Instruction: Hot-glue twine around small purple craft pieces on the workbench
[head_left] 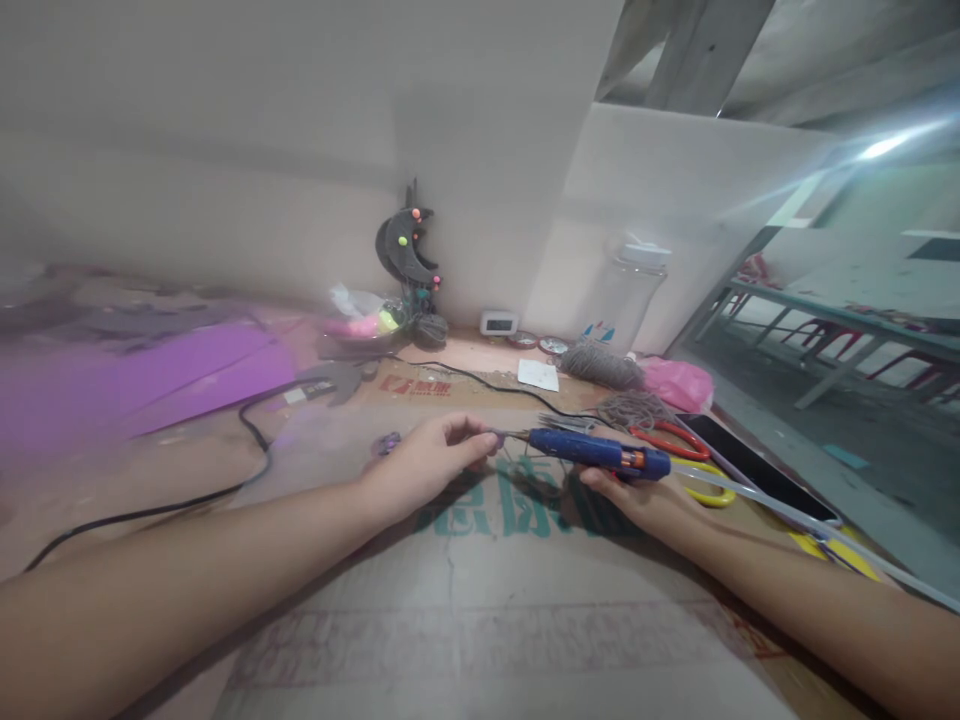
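Observation:
My right hand is wrapped round a blue hot glue gun, its nozzle pointing left. A long clear glue stick runs out of the gun's back end toward the lower right. With thumb and fingertips pinched together, my left hand holds a small purple piece right at the nozzle tip; its exact kind is too small to make out. Just behind the left hand lies another small purple item on the cardboard. Both hands are above the printed cardboard sheet.
Red-handled scissors, yellow-handled scissors and a phone lie at right. Grey yarn, a clear bottle, a small white clock and a dark crescent stand at the back. A black cable crosses the left side.

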